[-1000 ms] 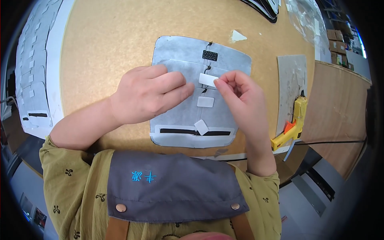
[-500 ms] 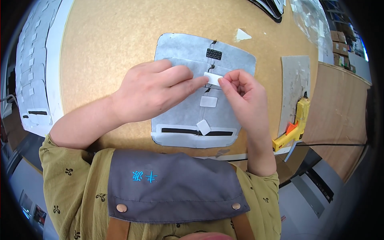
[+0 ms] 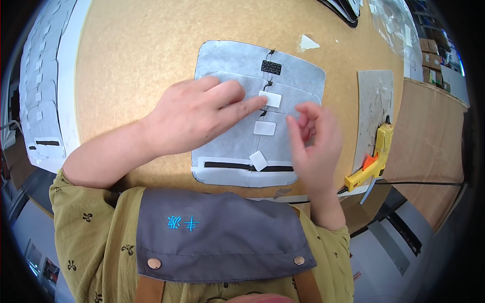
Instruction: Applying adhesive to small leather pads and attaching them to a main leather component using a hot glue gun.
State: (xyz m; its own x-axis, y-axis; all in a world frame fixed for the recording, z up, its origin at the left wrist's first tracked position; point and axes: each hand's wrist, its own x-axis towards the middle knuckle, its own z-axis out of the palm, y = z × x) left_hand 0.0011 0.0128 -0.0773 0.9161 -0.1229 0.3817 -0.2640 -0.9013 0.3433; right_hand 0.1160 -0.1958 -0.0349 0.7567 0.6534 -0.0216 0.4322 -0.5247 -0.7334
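Note:
A light grey fabric panel (image 3: pixel 230 131) with a black zipper along its near edge lies on the table in front of me. Down its middle runs a row of small patches: a black textured one (image 3: pixel 271 67), a white rectangle (image 3: pixel 273 100), another white rectangle (image 3: pixel 264 128) and a tilted white piece (image 3: pixel 258 161) by the zipper. My left hand (image 3: pixel 199 113) reaches across the panel, its index fingertip pressing the upper white rectangle, the other fingers partly bent. Above the panel's right side hovers my right hand (image 3: pixel 318 139), slightly blurred, thumb and fingers apart with nothing between them.
To the right, a yellow glue gun (image 3: pixel 371 156) rests on a stained grey board (image 3: pixel 374 101). A white scrap (image 3: pixel 308 42), black folded pieces (image 3: pixel 343 10) and clear plastic (image 3: pixel 394 22) lie at the far side. Stacked grey panels (image 3: pixel 44 96) are at left.
My right hand has let go of the upper white rectangle and moved right and nearer me. My left index finger stays on that rectangle.

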